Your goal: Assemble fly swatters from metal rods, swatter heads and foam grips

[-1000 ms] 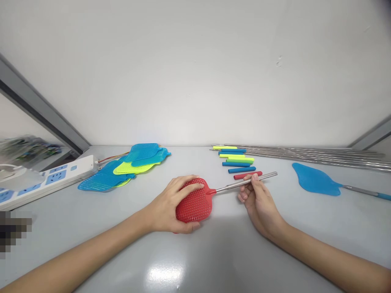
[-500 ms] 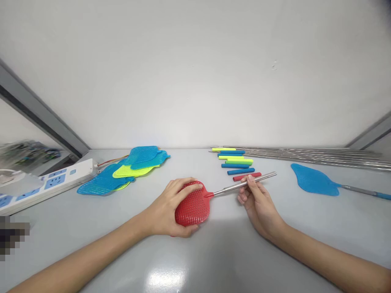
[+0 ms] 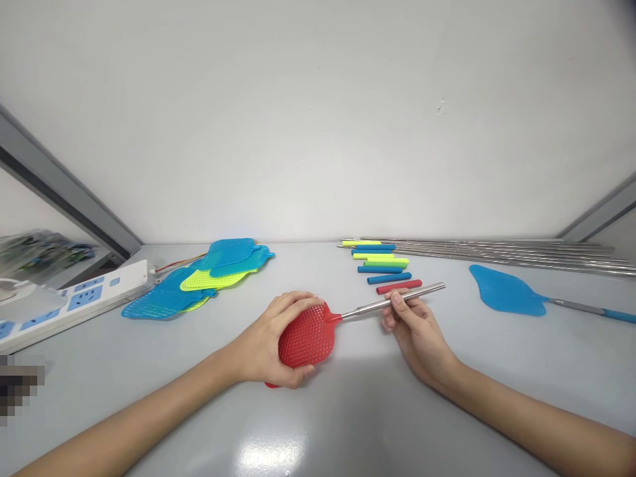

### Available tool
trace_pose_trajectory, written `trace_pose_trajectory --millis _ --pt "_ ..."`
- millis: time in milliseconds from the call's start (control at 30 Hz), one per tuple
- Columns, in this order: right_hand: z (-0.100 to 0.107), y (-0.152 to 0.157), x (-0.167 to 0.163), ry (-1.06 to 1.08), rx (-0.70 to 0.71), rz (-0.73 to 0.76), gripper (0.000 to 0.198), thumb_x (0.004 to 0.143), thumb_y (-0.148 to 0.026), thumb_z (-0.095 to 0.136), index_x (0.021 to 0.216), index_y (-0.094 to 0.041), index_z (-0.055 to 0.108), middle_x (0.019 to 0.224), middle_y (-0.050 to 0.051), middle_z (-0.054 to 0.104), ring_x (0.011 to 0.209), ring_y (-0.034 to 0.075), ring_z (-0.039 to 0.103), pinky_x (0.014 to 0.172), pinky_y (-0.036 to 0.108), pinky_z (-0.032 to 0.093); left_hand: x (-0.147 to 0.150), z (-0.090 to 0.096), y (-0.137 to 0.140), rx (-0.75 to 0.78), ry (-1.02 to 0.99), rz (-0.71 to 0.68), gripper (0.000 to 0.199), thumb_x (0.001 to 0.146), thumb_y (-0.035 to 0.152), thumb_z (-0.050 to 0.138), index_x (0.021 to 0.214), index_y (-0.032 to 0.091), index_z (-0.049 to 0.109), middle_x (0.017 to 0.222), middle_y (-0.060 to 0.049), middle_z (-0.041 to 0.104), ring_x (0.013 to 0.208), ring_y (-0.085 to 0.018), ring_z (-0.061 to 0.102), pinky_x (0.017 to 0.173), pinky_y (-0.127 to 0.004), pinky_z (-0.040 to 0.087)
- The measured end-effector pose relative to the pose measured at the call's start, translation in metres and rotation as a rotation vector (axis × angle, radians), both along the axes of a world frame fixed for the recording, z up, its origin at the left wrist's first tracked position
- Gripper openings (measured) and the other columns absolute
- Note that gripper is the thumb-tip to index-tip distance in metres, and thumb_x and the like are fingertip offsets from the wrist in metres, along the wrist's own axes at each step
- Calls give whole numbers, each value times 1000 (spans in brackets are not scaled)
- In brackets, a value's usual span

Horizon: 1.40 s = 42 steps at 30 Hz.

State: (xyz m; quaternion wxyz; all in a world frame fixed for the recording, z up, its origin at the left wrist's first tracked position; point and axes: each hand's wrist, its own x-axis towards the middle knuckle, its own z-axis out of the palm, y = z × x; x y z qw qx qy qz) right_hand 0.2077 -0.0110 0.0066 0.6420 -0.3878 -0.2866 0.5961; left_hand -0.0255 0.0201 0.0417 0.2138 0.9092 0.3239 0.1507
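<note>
My left hand [image 3: 278, 341] is wrapped over a red fly swatter head [image 3: 309, 336], gripping it by its edges. From the head's narrow neck a metal telescopic rod [image 3: 370, 307] runs to the right, its thin end at the neck. My right hand [image 3: 415, 324] pinches the thicker part of the rod between thumb and fingers; the rod's free end sticks out beyond them. Just behind that hand lies a red grip sleeve [image 3: 399, 287]. Past it is a row of several blue, yellow and green grip sleeves, including a blue sleeve [image 3: 389, 278].
Blue and yellow swatter heads [image 3: 231, 255] are piled at the left beside a white power strip [image 3: 94, 298]. Metal rods [image 3: 497, 252] lie along the wall. A blue swatter [image 3: 509, 289] with its rod and sleeve lies at the right on the grey table [image 3: 377, 417].
The red swatter head has tilted slightly in my left hand, showing more of its lower left edge. My right hand keeps hold of the rod. The view has shifted a little.
</note>
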Motion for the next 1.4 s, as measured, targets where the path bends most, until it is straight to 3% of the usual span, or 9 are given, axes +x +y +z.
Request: trace_pose_trajectory --millis 433,567,667,800,967,1400 --pt "5 -3 -1 27 16 46 9 75 -25 54 75 -16 57 59 0 50 51 8 43 50 21 35 1 3 0 1 2 -37 75 53 28 61 121 21 30 120 -9 32 111 -25 32 95 -39 28" --pt "9 -4 1 105 32 29 27 79 -32 45 60 -15 56 55 1 47 49 8 42 49 23 36 2 0 -3 75 14 -56 79 51 33 61 122 21 29 120 -9 30 110 -27 30 95 -40 27" --pt "9 -3 2 92 19 52 39 80 -37 40 51 -14 52 44 -1 41 39 7 35 41 22 32 4 -2 -5 114 43 -76 84 49 36 62 124 20 27 117 -9 32 106 -26 31 94 -41 26" --pt "5 -1 3 3 -57 194 34 80 -36 41 57 -14 54 34 -3 37 30 5 24 34 20 27 6 -3 -4 82 97 -29 92 48 40 62 128 17 21 106 -9 37 97 -25 35 89 -42 30" --pt "7 0 2 -29 -97 262 31 80 -37 41 61 -15 52 37 -1 47 30 6 28 33 22 31 5 -5 -5 -17 67 -29 97 46 36 64 130 19 17 103 -7 35 97 -23 35 89 -39 33" --pt "10 -10 2 -189 44 424 33 83 -38 35 59 -17 46 49 2 55 38 11 45 40 25 36 1 -12 -7 -146 -62 -91 98 42 25 64 129 20 19 102 -6 33 99 -23 37 91 -39 33"
